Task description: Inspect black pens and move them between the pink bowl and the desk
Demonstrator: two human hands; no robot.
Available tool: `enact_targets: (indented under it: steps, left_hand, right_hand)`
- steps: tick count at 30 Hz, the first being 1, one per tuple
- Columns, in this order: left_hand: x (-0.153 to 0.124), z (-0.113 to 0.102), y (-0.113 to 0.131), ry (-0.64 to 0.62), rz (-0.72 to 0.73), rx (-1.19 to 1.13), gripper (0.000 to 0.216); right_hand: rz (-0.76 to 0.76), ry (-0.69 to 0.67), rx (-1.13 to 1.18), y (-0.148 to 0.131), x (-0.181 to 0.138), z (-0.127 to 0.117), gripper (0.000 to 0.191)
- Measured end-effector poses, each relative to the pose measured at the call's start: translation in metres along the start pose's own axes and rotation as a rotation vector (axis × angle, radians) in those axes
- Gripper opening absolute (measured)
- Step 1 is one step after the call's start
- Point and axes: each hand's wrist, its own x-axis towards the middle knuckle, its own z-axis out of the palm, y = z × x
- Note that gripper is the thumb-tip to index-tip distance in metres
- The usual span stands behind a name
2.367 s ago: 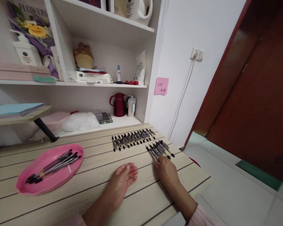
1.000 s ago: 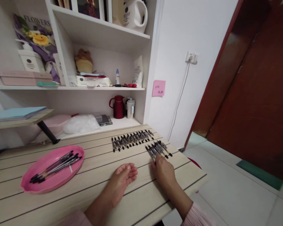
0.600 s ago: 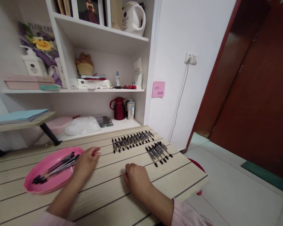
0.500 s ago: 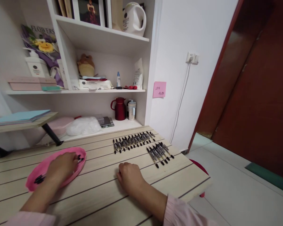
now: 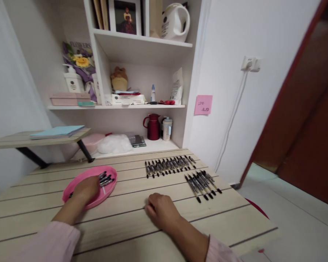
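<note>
Left of the pink tray (image 5: pixel 101 198) and behind it, a raised stand (image 5: pixel 11 140) carries blue papers (image 5: pixel 57 131); one black leg (image 5: pixel 85 151) meets the tabletop (image 5: pixel 128 214) just behind the tray's far rim and limits room on that side. The left forearm crosses the tray's near-left rim. The left hand (image 5: pixel 89 188) is inside the tray, over the pens in the tray (image 5: pixel 106 179); its fingers are hidden, so whether it grips a pen cannot be told. The pen ends on the tray's right side remain exposed.

Behind the tray, a plastic bag (image 5: pixel 114 143) lies on the shelf unit (image 5: pixel 153 106), with a red jug (image 5: pixel 153 127) and a pale cup (image 5: pixel 167 129) farther right. To the tray's right, a broad stretch of bare boards reaches the right hand (image 5: pixel 161 211), which is curled narrow; its palm side is hidden, and its contents cannot be told.

A row of pens (image 5: pixel 168 166) lies right of the tray, level with its far part. A second pen group (image 5: pixel 202 185) lies farther right, level with the tray's near half, close to the slanting right table edge. Beyond that edge, a red curved object (image 5: pixel 257 208) shows against the floor (image 5: pixel 284 203).
</note>
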Motion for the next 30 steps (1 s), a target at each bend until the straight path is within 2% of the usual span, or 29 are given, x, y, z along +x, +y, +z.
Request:
enact_targets:
  steps: [4, 10, 15, 18, 21, 22, 24, 26, 27, 28, 30]
  left_hand:
    - [0.005, -0.007, -0.008, -0.044, -0.053, 0.109, 0.009]
    - [0.001, -0.002, -0.003, -0.096, -0.077, 0.119, 0.012]
    - [-0.004, -0.014, 0.005, -0.044, -0.038, 0.078, 0.009]
    - [-0.009, -0.029, 0.023, 0.034, -0.002, 0.031, 0.015]
    - [-0.025, -0.027, 0.059, 0.048, 0.070, -0.175, 0.023]
    - [-0.033, -0.021, 0.074, -0.035, 0.075, -0.486, 0.020]
    - [-0.052, 0.002, 0.107, -0.172, 0.092, -0.683, 0.024]
    - [-0.072, 0.031, 0.139, -0.438, 0.022, -1.161, 0.022]
    - [-0.081, 0.046, 0.153, -0.510, -0.021, -1.315, 0.022]
    - [-0.088, 0.060, 0.166, -0.543, -0.056, -1.414, 0.023]
    - [-0.098, 0.083, 0.187, -0.502, -0.132, -1.531, 0.023]
  right_hand:
    - [0.020, 0.039, 0.070, 0.003, 0.001, 0.002, 0.019]
    - [0.016, 0.059, 0.144, 0.005, 0.000, 0.004, 0.016]
    - [0.049, 0.116, 0.195, 0.009, 0.002, 0.004, 0.015]
    - [0.090, 0.158, 0.270, 0.013, 0.004, 0.006, 0.014]
    - [0.131, 0.254, 0.473, 0.016, 0.008, 0.008, 0.021]
    - [0.142, 0.294, 0.582, 0.017, 0.009, 0.008, 0.025]
    - [0.162, 0.372, 0.860, 0.017, 0.011, 0.006, 0.033]
    - [0.192, 0.435, 1.160, 0.016, 0.013, 0.003, 0.040]
    - [0.226, 0.456, 1.289, 0.016, 0.014, 0.002, 0.043]
    - [0.279, 0.470, 1.392, 0.016, 0.014, 0.001, 0.045]
    - [0.429, 0.476, 1.521, 0.019, 0.016, 0.000, 0.046]
